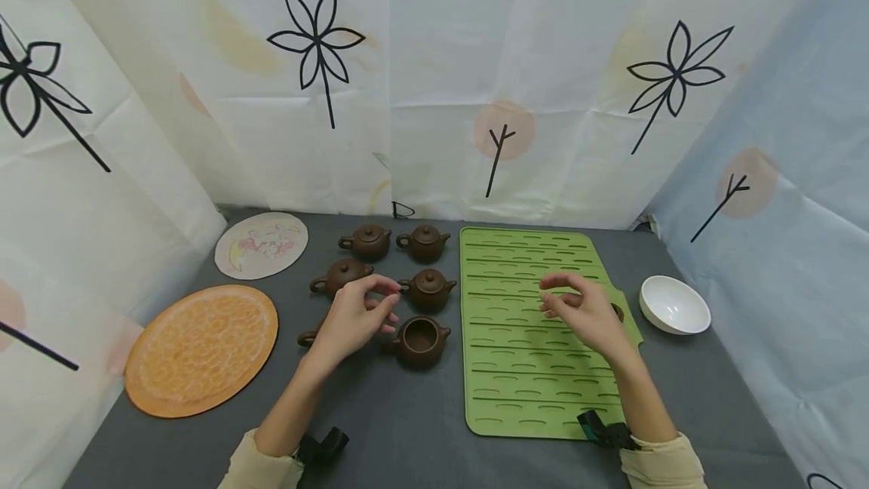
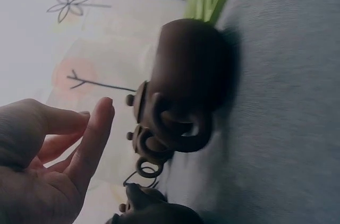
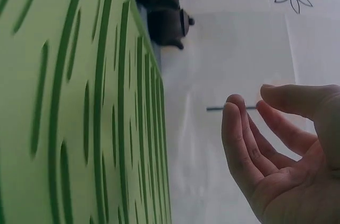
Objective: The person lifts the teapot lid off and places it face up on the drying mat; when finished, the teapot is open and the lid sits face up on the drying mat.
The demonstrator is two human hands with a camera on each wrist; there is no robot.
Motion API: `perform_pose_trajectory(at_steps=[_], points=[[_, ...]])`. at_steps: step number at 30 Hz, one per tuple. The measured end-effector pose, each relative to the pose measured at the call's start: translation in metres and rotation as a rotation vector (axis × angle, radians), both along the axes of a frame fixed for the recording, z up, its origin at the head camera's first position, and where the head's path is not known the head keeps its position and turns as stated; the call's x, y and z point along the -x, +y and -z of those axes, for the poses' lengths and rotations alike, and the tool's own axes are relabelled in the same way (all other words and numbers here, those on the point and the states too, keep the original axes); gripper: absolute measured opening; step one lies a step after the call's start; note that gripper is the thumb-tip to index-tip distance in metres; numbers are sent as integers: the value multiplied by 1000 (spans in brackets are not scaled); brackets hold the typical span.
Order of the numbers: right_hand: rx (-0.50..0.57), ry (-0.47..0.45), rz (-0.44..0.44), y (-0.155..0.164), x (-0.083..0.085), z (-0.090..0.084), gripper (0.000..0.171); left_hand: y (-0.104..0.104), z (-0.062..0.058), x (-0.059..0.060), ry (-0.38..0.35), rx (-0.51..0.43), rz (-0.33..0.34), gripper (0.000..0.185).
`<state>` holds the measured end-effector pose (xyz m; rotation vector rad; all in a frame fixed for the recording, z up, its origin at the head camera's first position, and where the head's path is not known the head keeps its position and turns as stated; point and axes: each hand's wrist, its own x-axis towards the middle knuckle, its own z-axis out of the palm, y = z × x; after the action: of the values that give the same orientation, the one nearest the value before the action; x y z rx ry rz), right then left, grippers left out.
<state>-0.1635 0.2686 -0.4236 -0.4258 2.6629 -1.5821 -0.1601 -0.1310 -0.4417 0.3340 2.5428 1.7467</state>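
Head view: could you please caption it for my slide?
Two empty hands, left and right, hover over brown teapots and a green mat.

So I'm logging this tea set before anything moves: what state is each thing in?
Left hand: fingers loosely curled, holding nothing.
Right hand: relaxed above the green mat, holding nothing.
Nearest teapot: upright, lid off.
Four teapots behind it: upright, lids on.
Sixth teapot: mostly hidden by the left hand.
White bowl: tilted, looks empty.
Orange plate: lying flat.
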Motion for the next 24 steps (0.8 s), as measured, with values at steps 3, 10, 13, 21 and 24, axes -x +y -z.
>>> perform_pose_trajectory(at_steps=[3, 10, 13, 21, 24], points=[[7, -25, -42, -17, 10, 1, 31, 1, -3, 9, -7, 3, 2, 22], [71, -51, -159, -61, 33, 0, 30, 8, -3, 27, -42, 24, -24, 19], [105, -79, -203, -80, 41, 1, 30, 12, -1, 33, -59, 36, -45, 17], [183, -184, -256, -126, 61, 12, 33, 19, 7, 43, -118, 40, -70, 23], [175, -185, -251, -138, 66, 17, 34, 18, 10, 46, -148, 19, -83, 24]])
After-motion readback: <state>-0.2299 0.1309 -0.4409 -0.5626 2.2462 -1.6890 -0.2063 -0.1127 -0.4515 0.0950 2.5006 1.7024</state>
